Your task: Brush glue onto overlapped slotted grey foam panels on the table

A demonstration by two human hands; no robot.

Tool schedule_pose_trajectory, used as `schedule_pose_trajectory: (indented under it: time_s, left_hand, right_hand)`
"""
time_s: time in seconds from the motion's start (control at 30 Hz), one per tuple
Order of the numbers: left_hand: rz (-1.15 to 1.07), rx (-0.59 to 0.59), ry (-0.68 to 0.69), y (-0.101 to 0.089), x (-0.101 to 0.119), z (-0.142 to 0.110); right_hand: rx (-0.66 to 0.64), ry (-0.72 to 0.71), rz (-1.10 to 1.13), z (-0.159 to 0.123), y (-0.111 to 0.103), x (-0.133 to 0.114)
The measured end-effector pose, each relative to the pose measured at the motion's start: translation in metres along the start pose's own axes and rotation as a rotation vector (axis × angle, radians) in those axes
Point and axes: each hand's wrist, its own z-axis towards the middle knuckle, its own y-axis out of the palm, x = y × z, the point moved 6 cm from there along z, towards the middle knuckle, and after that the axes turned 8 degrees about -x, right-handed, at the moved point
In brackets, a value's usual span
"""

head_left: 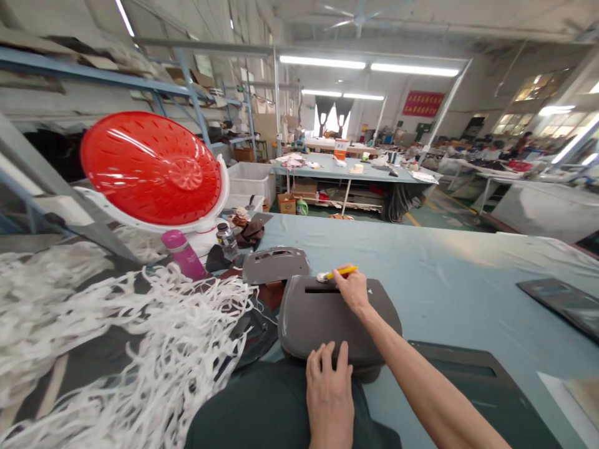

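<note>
A grey-brown padded panel (318,318) with a narrow slot lies on the table in front of me. My left hand (329,390) rests flat on its near edge, fingers stretched out. At the panel's far edge by the slot, my right hand (352,288) is closed on a thin yellow brush (340,272) with a whitish tip. A second, similar grey panel (275,263) lies just behind.
A big pile of white strips (140,337) covers the left. A red fan (150,167), a pink bottle (183,253) and a small jar (227,238) stand behind it. Dark flat pieces (564,302) lie at right on the blue-grey table (444,274). People work at far tables.
</note>
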Motion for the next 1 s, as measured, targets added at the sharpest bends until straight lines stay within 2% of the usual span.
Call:
schedule_pose_trajectory:
  time_s: [0.1,0.17,0.2,0.27,0.33,0.47,0.57,0.63,0.67,0.7,0.77,0.83,0.87,0.93,1.0]
  left_hand:
    - [0.018,-0.012,0.013,-0.005,0.004,0.001]
    - [0.04,-0.019,0.037,-0.007,0.007,0.001]
    - [0.052,-0.02,0.051,-0.008,0.008,0.001]
    - [0.075,-0.014,0.08,-0.01,0.011,0.002]
    - [0.087,-0.006,0.098,-0.01,0.014,0.001]
    - [0.061,-0.029,0.064,-0.008,0.017,0.0]
    - [-0.051,-0.076,0.02,-0.012,0.011,0.002]
    - [-0.246,-0.145,0.009,-0.018,-0.001,0.01]
    - [-0.378,-0.172,-0.016,-0.023,-0.011,0.015]
    - [-0.512,-0.183,-0.061,-0.028,-0.024,0.022]
    - [-0.727,-0.157,-0.185,-0.041,-0.054,0.036]
    - [-0.811,-0.13,-0.277,-0.05,-0.08,0.049]
    - [-0.798,-0.149,-0.289,-0.051,-0.088,0.055]
    - [-0.698,-0.213,-0.26,-0.047,-0.097,0.063]
    - [-0.572,-0.259,-0.193,-0.041,-0.099,0.065]
  right_hand:
    - [0.157,0.141,-0.145,-0.008,-0.075,0.054]
    - [0.249,0.206,-0.204,-0.014,-0.117,0.077]
    - [0.273,0.224,-0.207,-0.017,-0.13,0.083]
    - [0.277,0.234,-0.188,-0.026,-0.144,0.088]
    - [0.266,0.251,-0.168,-0.046,-0.146,0.089]
    - [0.331,0.29,-0.2,-0.119,-0.158,0.086]
    - [0.343,0.238,-0.219,-0.166,-0.167,0.064]
    - [0.371,0.181,-0.152,-0.181,-0.161,0.04]
    - [0.366,0.14,-0.08,-0.184,-0.151,0.025]
    - [0.33,0.089,0.01,-0.184,-0.134,0.009]
    - [0.161,-0.044,0.197,-0.181,-0.088,-0.026]
    - [-0.018,-0.179,0.313,-0.18,-0.04,-0.056]
    - [-0.069,-0.227,0.336,-0.182,-0.023,-0.065]
    - [-0.1,-0.252,0.329,-0.185,-0.008,-0.064]
    - [-0.075,-0.199,0.271,-0.19,-0.023,-0.039]
